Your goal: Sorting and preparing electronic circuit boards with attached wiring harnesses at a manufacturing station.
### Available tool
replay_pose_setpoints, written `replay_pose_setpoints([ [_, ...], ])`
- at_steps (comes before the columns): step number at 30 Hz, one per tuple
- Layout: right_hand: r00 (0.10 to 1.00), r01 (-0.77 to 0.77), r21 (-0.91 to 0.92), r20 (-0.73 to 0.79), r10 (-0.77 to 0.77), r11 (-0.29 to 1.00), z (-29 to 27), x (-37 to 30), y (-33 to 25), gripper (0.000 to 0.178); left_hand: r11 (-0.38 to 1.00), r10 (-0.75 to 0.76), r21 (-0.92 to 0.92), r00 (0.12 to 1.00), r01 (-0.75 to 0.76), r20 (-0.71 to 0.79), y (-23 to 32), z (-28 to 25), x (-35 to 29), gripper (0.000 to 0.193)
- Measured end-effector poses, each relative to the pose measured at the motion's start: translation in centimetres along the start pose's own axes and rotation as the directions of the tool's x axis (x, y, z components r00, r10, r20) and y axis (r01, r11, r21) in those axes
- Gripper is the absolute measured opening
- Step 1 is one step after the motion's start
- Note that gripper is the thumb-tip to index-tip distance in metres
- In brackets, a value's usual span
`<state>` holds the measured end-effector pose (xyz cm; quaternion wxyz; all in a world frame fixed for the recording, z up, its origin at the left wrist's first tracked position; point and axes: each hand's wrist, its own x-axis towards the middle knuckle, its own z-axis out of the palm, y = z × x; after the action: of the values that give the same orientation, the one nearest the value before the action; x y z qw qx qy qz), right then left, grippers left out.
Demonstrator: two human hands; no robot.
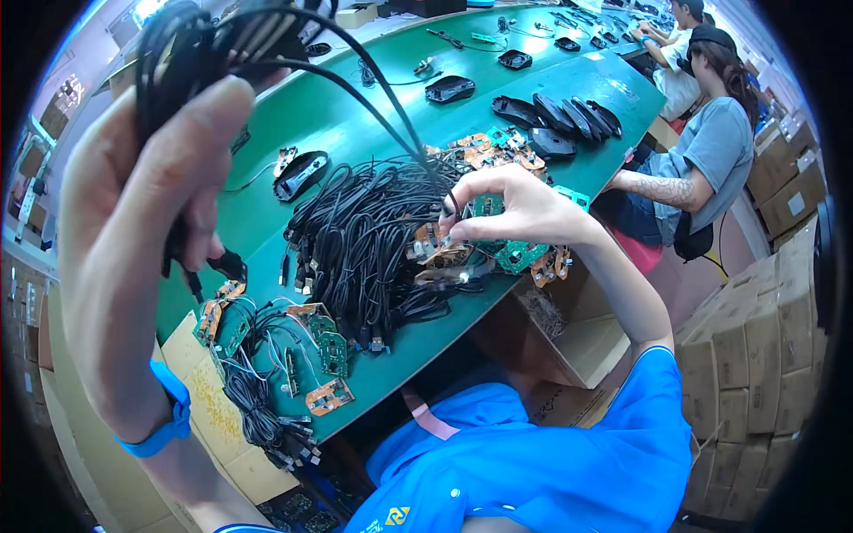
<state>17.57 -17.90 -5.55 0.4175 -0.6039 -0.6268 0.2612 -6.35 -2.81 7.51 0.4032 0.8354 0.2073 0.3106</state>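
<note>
Raised high on the left, my left hand (164,178) is closed around a bundle of black cables (182,67); some connector ends hang below its fingers. Cables stretch from this bundle down to my right hand (529,209), whose thumb and forefinger pinch a black cable (451,206). Just under those fingers, circuit boards and pale connectors are partly blurred. Between my hands a large heap of black USB cables (355,222) lies on the green table (418,342). Green and orange circuit boards (515,258) lie beside the right hand, and more boards (330,351) with wired cables sit at the near left.
Black mouse shells (555,120) stand in a row farther back; single shells (450,89) are scattered across the table. A co-worker (711,142) sits at the right. Cardboard boxes (755,355) are stacked at the right, and an open carton (577,329) is below the table edge.
</note>
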Motion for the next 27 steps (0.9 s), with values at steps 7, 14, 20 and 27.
replay_pose_setpoints([
  [7, 0.985, -0.110, 0.411, -0.076, 0.154, 0.905, -0.2, -0.2, -1.1, 0.022, 0.950, 0.271, -0.188, 0.958, -0.251, 0.091, -0.6, -2.6, 0.5, 0.040],
  [14, 0.985, -0.167, 0.387, 0.026, 0.170, 0.907, 0.8, 0.1, -0.8, 0.021, 0.940, 0.081, -0.316, 0.984, -0.129, -0.159, -0.1, -2.4, -0.2, 0.038],
  [20, 0.980, -0.198, 0.401, 0.063, 0.189, 0.894, 1.9, 1.9, -1.0, 0.022, 0.997, 0.047, -0.054, 0.981, -0.058, -0.186, -1.5, -5.9, -0.3, 0.030],
  [27, 0.970, -0.199, 0.218, 0.180, 0.161, 0.956, 2.9, 5.6, 1.2, 0.026, 0.967, -0.157, 0.168, 0.969, 0.190, -0.193, -5.1, -7.4, 0.0, 0.030],
])
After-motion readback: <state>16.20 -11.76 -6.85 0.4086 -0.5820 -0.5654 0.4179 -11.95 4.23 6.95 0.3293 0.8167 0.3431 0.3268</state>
